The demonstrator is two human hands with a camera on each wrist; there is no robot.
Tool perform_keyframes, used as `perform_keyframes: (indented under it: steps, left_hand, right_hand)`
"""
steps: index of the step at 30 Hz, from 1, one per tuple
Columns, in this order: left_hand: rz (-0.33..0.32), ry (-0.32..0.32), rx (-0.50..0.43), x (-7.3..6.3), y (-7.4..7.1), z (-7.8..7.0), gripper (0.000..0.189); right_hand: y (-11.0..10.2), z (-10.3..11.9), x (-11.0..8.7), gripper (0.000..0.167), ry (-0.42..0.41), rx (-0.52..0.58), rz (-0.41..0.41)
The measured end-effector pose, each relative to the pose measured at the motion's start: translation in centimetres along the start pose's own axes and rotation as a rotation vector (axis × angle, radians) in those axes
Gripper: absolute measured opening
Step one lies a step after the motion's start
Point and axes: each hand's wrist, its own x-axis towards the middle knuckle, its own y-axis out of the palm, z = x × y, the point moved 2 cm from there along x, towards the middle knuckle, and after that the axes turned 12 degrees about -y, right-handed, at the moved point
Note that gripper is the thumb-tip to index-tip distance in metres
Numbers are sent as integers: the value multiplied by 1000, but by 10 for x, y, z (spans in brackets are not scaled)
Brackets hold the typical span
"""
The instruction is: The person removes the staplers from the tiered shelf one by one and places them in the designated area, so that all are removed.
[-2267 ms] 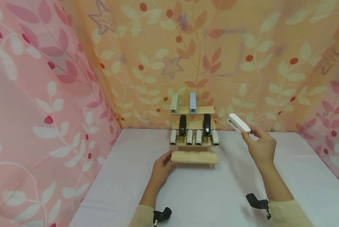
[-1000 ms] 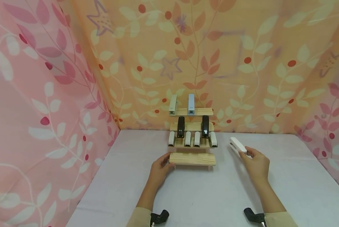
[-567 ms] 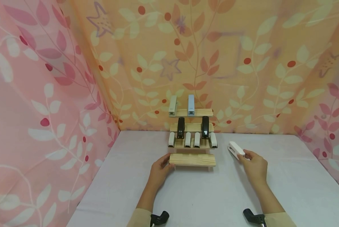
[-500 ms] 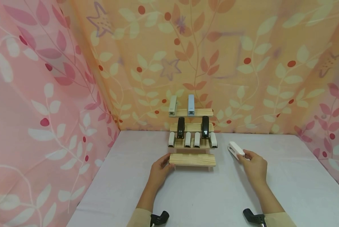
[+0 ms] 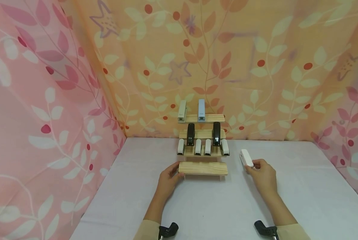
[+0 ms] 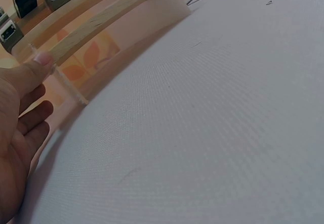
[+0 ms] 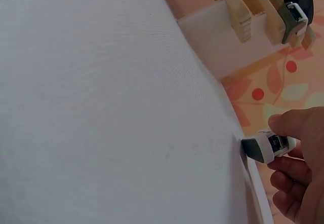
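A tiered wooden rack [image 5: 202, 168] stands at the table's middle. My left hand [image 5: 168, 180] holds the left end of its lowest step; in the left wrist view the thumb [image 6: 43, 59] lies on the step's edge, fingers bent below. Right of the rack, my right hand [image 5: 264, 176] pinches a white stapler [image 5: 246, 158] by its near end, thumb on one side and fingers on the other. The stapler's far end points away from me. In the right wrist view the stapler [image 7: 258, 149] appears end-on, close to the table surface; whether it touches cannot be told.
Several small white staplers [image 5: 198, 147] line the rack's second step from the front. Two black staplers [image 5: 216, 134] stand above, and a green stapler [image 5: 182, 110] and a blue stapler [image 5: 201, 110] on top. A patterned curtain [image 5: 155, 83] hangs behind the white table [image 5: 202, 206].
My right hand has brought the white stapler down and slightly left from a raised position, and turned it to point more directly away from me. My left hand keeps its hold on the rack.
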Motion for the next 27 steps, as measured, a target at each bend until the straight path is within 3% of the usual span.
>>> perform_keyframes:
  steps: [17,27]
  left_hand:
    - [-16,-7,-7,3,3,0,60]
    - [-20,-1,-14,2,3,1,60]
  right_hand:
    - [4,-1,-4,45,-37,-64,67]
    - [-9,-1,-2,47,0,-9,208]
